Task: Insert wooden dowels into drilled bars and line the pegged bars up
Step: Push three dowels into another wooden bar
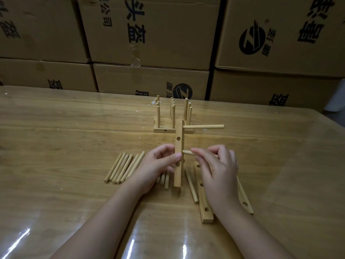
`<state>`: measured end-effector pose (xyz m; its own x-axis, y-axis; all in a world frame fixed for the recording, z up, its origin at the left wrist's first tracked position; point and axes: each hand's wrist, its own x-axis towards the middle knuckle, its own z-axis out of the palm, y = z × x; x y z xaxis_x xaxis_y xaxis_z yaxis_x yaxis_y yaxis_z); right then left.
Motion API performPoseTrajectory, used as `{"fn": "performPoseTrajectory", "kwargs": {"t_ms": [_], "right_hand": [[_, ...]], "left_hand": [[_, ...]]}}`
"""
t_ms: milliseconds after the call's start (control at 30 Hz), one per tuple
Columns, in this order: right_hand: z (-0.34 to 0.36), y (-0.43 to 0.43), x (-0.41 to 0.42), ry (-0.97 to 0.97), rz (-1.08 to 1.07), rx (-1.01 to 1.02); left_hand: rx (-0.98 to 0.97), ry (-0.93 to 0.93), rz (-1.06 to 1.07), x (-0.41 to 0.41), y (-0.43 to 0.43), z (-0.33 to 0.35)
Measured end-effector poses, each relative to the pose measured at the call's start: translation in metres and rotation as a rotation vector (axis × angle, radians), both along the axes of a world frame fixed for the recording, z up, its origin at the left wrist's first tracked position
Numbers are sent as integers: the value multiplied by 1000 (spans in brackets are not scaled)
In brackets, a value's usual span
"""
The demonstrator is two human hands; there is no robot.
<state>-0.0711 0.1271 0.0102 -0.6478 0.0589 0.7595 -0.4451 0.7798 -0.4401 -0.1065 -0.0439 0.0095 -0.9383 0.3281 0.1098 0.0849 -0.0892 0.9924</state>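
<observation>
While the left hand (pixel 158 165) grips the bar (pixel 179 135) at centre, the right hand (pixel 218 165) pinches a dowel (pixel 187 152) at its second hole; one peg (pixel 203 126) is in. Finished bars (pixel 164 130) stand at twelve; spare dowels (pixel 123 168) at nine and bare bars (pixel 205 208) at five wait.

I work in a warehouse-type storeroom: printed cardboard cartons (pixel 149 34) are stacked wall-high at 12 o'clock, directly behind my glossy wooden table (pixel 56 128).
</observation>
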Motion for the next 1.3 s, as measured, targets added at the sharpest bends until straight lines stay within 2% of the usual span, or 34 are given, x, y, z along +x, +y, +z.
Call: {"fn": "performPoseTrajectory", "kwargs": {"t_ms": [100, 267, 433, 567, 667, 900, 1300], "right_hand": [[-1, 0, 1, 20, -18, 55], [-2, -1, -1, 27, 30, 34], [0, -2, 3, 8, 151, -215], [1, 0, 2, -16, 167, -423], [0, 2, 0, -57, 148, -496], [-1, 6, -2, -127, 126, -540], [0, 6, -1, -121, 181, -600]], "left_hand": [[-32, 24, -6, 0, 1, 0], [-35, 18, 1, -2, 1, -2], [-54, 8, 1, -2, 1, -3], [13, -31, 36, -2, 0, -2], [49, -57, 45, -2, 0, -1], [32, -49, 27, -3, -2, -3], [9, -30, 44, -3, -1, -5]]}}
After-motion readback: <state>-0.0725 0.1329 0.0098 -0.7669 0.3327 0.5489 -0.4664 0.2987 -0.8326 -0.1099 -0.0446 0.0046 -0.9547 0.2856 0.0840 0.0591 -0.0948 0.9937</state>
